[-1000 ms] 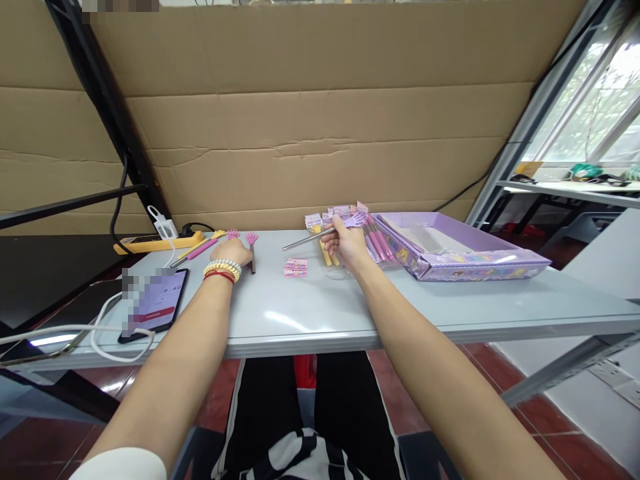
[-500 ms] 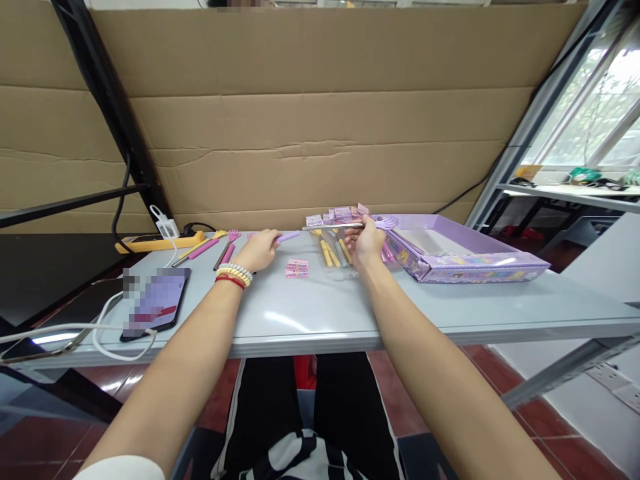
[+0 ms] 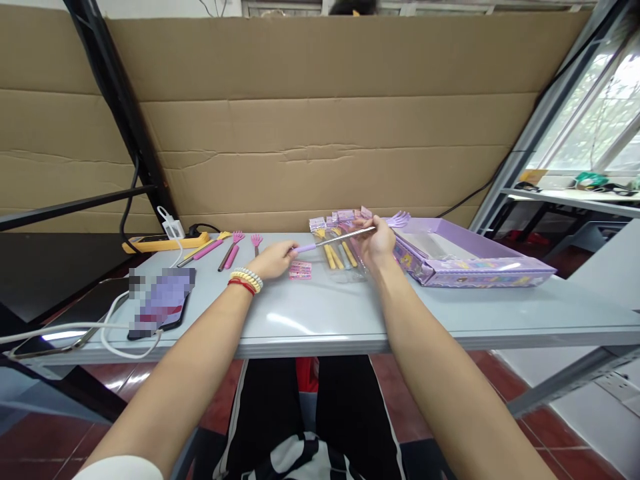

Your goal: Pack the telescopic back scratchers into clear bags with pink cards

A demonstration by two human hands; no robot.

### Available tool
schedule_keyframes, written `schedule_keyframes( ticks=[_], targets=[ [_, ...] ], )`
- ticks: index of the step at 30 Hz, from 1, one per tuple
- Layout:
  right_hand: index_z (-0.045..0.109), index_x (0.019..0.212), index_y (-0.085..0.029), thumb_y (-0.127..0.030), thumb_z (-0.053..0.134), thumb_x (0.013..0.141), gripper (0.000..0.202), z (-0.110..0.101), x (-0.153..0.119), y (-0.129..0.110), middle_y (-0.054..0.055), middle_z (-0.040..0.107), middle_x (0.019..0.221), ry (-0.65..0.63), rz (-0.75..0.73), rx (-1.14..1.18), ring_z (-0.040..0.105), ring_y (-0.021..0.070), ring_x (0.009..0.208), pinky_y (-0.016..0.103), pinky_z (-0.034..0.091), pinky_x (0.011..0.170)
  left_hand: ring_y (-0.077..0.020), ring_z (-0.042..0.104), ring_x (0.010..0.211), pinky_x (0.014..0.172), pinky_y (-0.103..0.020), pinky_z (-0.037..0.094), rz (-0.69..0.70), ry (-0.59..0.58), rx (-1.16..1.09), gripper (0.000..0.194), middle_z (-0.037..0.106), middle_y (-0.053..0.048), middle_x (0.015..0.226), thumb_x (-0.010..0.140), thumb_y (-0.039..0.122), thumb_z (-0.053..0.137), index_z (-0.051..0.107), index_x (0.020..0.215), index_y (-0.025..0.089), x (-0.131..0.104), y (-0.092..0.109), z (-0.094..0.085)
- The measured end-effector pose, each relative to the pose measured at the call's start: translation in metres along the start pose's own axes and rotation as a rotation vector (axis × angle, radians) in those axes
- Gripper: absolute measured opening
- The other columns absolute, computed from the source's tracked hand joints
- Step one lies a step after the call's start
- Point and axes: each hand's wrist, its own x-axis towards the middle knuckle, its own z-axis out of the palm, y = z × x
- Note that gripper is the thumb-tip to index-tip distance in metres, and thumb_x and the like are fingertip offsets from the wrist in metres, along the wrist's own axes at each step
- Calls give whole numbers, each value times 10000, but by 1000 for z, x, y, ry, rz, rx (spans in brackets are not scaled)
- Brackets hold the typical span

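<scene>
A purple back scratcher with a metal rod point(image 3: 345, 237) stretches between my two hands above the table. My left hand point(image 3: 274, 260) is closed on its purple handle at the lower end. Near the claw-shaped head, my right hand point(image 3: 376, 245) grips the rod, and the purple head point(image 3: 400, 219) sticks out to the right. Beneath the rod lie yellow back scratchers point(image 3: 334, 257) in clear bags with pink header cards. Close to my left fingers is a small stack of pink printed cards point(image 3: 300, 270). Pink scratchers point(image 3: 231, 251) lie farther left.
An open purple printed box point(image 3: 487, 275) stands on the right of the table, with clear plastic inside. At left are a phone point(image 3: 163, 303), a white cable and a yellow power strip point(image 3: 165, 242). A cardboard panel point(image 3: 320, 120) closes off the back.
The purple handle and the metal rod were apart and offset; now they meet in one line. My left hand has moved slightly right and down, and the rod tilts.
</scene>
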Motion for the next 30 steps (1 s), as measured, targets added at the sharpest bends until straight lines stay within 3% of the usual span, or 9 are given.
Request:
schedule_keyframes(
  ticks=[2,4,7,11,14,18,20,25,30],
  targets=[
    [369,569,-203,-295,516,864,342,-5,1,-10,-23,568,542,-133,25,130,561,99,483,221,486,474,-171,548,714,663,-285,427,25,-29,-59,293,633,-26,785,918,338,348,589,970,179,-1,11,7],
    [327,561,-203,-345,505,892,402,-10,0,-18,-62,423,437,-201,26,223,426,77,371,203,408,403,-164,533,669,643,-282,414,59,-60,-105,303,612,-20,725,927,362,332,572,894,181,-2,26,14],
    [199,526,-203,-401,397,942,502,-12,-6,-19,-86,170,360,-181,27,304,163,68,295,202,226,311,-167,516,643,633,-290,395,96,-65,-110,319,600,-36,700,931,365,321,544,789,186,-3,50,23],
    [130,523,-205,-418,320,957,519,4,-23,-2,-77,130,372,-233,103,318,113,70,308,210,184,309,-166,480,617,600,-298,366,108,-7,-132,300,574,-36,678,922,320,323,521,744,182,-2,68,29],
    [150,517,-201,-403,357,944,516,17,-33,6,-79,127,376,-253,124,306,113,65,311,206,186,314,-150,462,599,585,-287,357,109,15,-154,292,543,-18,640,920,305,332,510,724,181,0,68,29],
    [288,529,-204,-456,455,890,471,16,-32,-5,-60,298,414,-267,118,263,338,80,365,214,356,388,-145,447,598,578,-282,348,104,39,-170,315,529,-13,631,927,343,333,493,705,187,3,63,28],
    [354,554,-209,-477,462,881,436,9,-27,-14,-56,343,438,-250,84,291,382,83,391,216,378,404,-147,441,595,576,-288,338,110,26,-162,322,523,-13,628,925,353,336,472,682,192,4,62,27],
    [298,530,-212,-566,435,891,524,-1,-15,-13,-95,178,371,-225,31,285,154,57,302,201,200,302,-139,433,574,549,-291,321,117,-46,-172,305,507,-5,606,914,317,348,456,659,191,1,64,26],
    [216,530,-218,-653,440,854,587,5,-19,6,-103,141,356,-198,43,261,113,56,293,210,166,281,-143,442,558,531,-288,319,68,-96,-163,312,524,-15,600,916,312,341,497,678,184,0,65,28]
  ],
)
